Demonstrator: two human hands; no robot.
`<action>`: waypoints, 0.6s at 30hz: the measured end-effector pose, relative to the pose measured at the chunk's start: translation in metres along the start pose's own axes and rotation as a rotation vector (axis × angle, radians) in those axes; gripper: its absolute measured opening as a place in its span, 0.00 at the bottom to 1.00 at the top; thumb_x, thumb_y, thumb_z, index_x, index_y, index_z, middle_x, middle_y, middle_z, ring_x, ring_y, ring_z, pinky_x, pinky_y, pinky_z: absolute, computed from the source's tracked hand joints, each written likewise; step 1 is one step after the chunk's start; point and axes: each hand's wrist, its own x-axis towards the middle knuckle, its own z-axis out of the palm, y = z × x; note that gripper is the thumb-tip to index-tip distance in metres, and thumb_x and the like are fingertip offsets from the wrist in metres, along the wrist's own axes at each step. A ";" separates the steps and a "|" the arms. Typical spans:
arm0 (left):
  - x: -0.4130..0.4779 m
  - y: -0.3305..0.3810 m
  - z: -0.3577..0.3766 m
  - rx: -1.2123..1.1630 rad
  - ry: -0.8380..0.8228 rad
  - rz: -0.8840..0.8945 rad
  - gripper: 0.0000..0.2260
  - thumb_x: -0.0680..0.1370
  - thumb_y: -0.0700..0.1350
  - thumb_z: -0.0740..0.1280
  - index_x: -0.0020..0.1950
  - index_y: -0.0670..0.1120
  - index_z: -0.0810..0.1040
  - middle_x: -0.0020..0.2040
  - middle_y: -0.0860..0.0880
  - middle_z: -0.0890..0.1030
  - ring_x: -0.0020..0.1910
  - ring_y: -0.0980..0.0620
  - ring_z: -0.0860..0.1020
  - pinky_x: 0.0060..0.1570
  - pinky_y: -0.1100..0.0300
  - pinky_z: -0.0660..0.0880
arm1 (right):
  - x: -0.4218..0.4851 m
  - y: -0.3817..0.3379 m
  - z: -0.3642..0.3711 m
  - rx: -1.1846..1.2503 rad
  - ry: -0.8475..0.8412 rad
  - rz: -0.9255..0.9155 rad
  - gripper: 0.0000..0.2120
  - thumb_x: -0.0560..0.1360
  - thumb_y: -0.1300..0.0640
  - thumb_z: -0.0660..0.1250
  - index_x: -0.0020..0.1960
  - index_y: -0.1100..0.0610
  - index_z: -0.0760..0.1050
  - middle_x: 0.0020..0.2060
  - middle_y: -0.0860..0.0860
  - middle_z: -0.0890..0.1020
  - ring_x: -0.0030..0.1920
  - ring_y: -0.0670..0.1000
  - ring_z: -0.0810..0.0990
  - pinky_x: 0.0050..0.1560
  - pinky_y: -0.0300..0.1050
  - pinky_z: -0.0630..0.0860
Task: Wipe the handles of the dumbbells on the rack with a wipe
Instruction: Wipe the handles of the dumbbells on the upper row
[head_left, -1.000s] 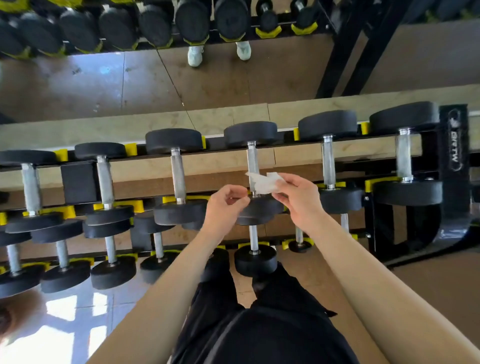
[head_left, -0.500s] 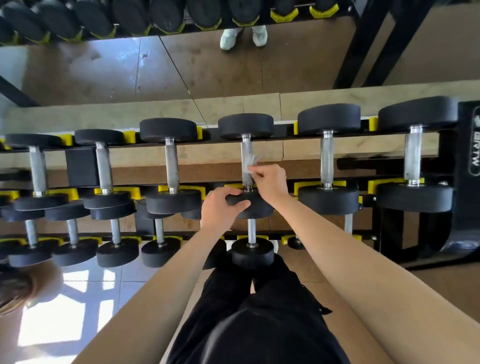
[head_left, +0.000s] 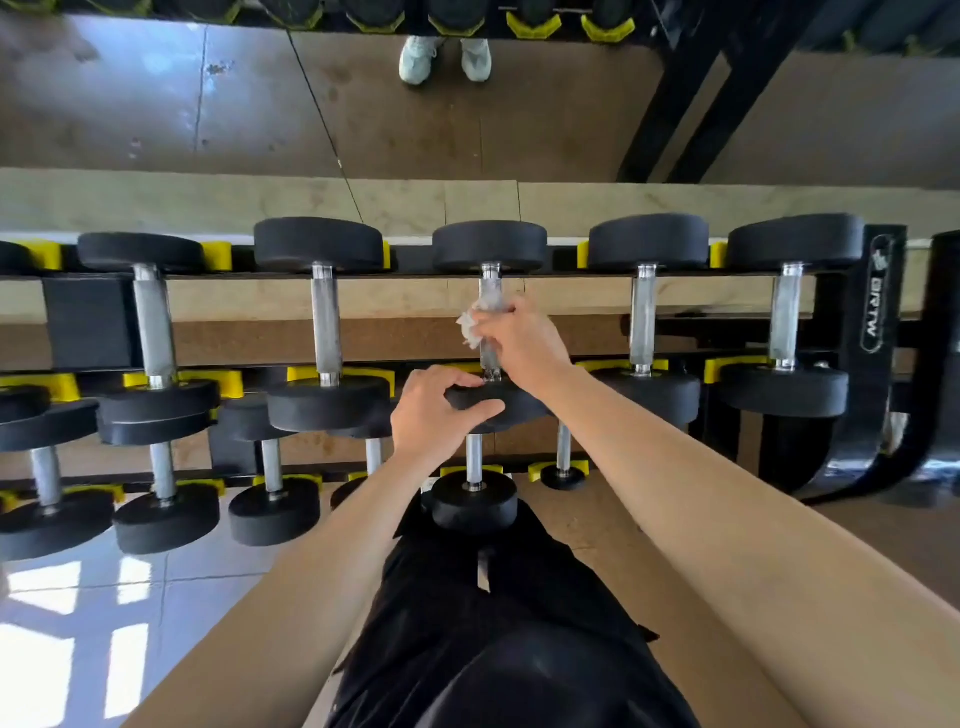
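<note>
Single head view, looking steeply down, close over rack (head_left: 878, 291).

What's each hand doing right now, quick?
Left hand: grips the dumbbell's near weight head.
Right hand: holds the wipe against that dumbbell's handle.

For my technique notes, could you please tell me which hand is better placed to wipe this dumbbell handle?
The right, probably. The right hand presses the wipe against the handle, so it can slide along it, while the left hand grips the near head, steadying it.
</note>
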 end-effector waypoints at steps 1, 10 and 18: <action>0.001 0.000 0.000 -0.005 -0.002 0.010 0.16 0.67 0.68 0.71 0.50 0.64 0.80 0.50 0.65 0.78 0.58 0.59 0.75 0.52 0.49 0.80 | -0.004 0.002 0.003 -0.005 -0.012 0.007 0.13 0.80 0.53 0.63 0.62 0.51 0.80 0.59 0.52 0.75 0.53 0.47 0.73 0.50 0.37 0.67; 0.004 -0.008 0.001 -0.055 -0.028 0.047 0.17 0.67 0.69 0.70 0.50 0.61 0.81 0.50 0.65 0.79 0.58 0.61 0.74 0.52 0.52 0.79 | -0.029 0.024 -0.032 0.223 -0.007 0.243 0.12 0.81 0.61 0.64 0.62 0.55 0.81 0.60 0.51 0.83 0.59 0.47 0.80 0.65 0.46 0.74; 0.003 0.003 -0.003 -0.022 -0.080 -0.054 0.12 0.69 0.65 0.75 0.47 0.65 0.77 0.54 0.64 0.77 0.60 0.61 0.72 0.53 0.55 0.74 | 0.004 0.016 -0.001 0.695 0.204 0.619 0.12 0.79 0.59 0.68 0.62 0.53 0.82 0.59 0.48 0.83 0.57 0.46 0.79 0.63 0.44 0.75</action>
